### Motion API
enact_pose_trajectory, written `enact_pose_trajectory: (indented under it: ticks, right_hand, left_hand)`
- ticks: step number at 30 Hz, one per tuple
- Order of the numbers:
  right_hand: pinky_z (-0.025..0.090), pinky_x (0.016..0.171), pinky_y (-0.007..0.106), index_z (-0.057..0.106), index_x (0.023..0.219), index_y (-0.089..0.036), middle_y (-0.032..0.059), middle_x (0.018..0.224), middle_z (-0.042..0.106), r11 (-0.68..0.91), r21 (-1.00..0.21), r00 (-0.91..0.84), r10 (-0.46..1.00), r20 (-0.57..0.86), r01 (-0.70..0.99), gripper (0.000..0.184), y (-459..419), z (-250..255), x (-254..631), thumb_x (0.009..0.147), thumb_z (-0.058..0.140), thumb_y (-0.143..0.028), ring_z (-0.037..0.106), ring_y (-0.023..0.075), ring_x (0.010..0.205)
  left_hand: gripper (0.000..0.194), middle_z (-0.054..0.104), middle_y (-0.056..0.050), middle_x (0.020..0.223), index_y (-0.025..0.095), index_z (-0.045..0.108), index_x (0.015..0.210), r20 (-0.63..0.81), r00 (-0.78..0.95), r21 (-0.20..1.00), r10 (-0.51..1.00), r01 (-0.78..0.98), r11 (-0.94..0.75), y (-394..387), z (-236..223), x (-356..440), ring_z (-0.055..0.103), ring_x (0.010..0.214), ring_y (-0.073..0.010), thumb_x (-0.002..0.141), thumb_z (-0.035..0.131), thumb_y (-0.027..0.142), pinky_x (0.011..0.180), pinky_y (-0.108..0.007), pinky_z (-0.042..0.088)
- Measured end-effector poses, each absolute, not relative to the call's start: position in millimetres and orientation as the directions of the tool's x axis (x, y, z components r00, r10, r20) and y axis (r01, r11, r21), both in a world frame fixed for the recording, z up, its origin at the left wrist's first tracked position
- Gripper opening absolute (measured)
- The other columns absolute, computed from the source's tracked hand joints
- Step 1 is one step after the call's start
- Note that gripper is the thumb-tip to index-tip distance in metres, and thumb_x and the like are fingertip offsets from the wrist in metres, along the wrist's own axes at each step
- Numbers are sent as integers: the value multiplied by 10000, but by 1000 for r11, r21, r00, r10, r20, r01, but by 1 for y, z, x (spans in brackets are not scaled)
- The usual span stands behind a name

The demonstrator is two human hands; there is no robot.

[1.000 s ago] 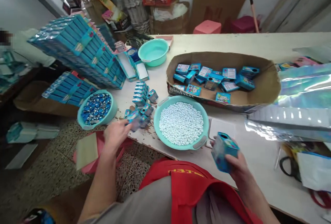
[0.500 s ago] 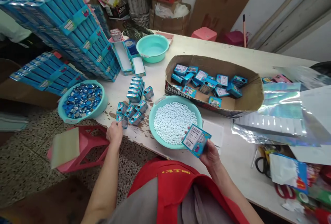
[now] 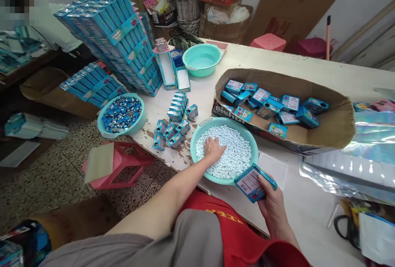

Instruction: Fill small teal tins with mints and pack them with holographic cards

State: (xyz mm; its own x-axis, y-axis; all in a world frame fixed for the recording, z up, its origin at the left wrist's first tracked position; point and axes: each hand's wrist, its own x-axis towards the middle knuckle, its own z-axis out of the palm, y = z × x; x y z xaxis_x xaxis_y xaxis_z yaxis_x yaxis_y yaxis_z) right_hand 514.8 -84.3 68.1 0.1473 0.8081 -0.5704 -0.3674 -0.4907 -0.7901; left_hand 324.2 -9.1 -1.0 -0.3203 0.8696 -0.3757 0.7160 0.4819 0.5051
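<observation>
My left hand [image 3: 213, 150] is down on the small white pellets [image 3: 234, 147], which look like candies, in a turquoise basin [image 3: 255, 152]. Its thumb is spread from the bent fingers, and the fingertips are partly hidden among the pellets. In my right hand [image 3: 271, 196] is a small blue printed carton [image 3: 249, 183], tilted at the basin's near right rim, its white label facing up. Left of the basin stand several small blue boxes with round dark openings [image 3: 175, 140], beside a short row of similar boxes [image 3: 178, 106].
A cut-down cardboard box [image 3: 333, 135] holds loose blue boxes. Blue and silver discs fill another basin [image 3: 121, 114]. Tall stacked blue cartons [image 3: 123, 40] rise at the left. A turquoise bowl [image 3: 202, 59] sits at the back, a pink stool [image 3: 123, 166] below, scissors [image 3: 345, 228] at right.
My left hand has moved right, from the small boxes at the table edge into the basin of white pellets. My right hand still holds the carton, now tilted differently. The view has shifted left.
</observation>
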Motion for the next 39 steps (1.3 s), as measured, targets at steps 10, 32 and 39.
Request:
enact_pose_trajectory:
  ticks: [10, 32, 39]
  right_hand:
    - [498, 668, 332, 643, 921, -188, 38, 834, 660, -235, -922, 215, 961, -173, 308, 488, -53, 75, 507, 567, 760, -502, 598, 203, 749]
    - [463, 778, 362, 645, 910, -208, 45, 895, 673, 61, -877, -120, 993, 4, 477, 350, -15, 82, 467, 652, 673, -442, 611, 239, 843]
    - [471, 754, 368, 660, 920, -207, 54, 906, 682, 18, -902, -116, 993, -35, 431, 401, -14, 79, 463, 628, 710, -477, 618, 240, 819]
  left_hand:
    - [326, 607, -46, 762, 189, 552, 736, -624, -154, 775, 766, -251, 581, 4, 28, 328, 599, 728, -187, 594, 675, 456, 601, -284, 465]
    - [398, 542, 56, 593, 182, 466, 780, -411, -262, 776, 873, -603, 184, 21, 101, 345, 593, 505, -110, 594, 723, 423, 531, -227, 468]
    - [362, 540, 51, 579, 167, 489, 704, -362, -277, 815, 890, -558, 158, 19, 106, 344, 570, 481, -91, 646, 706, 450, 510, -214, 467]
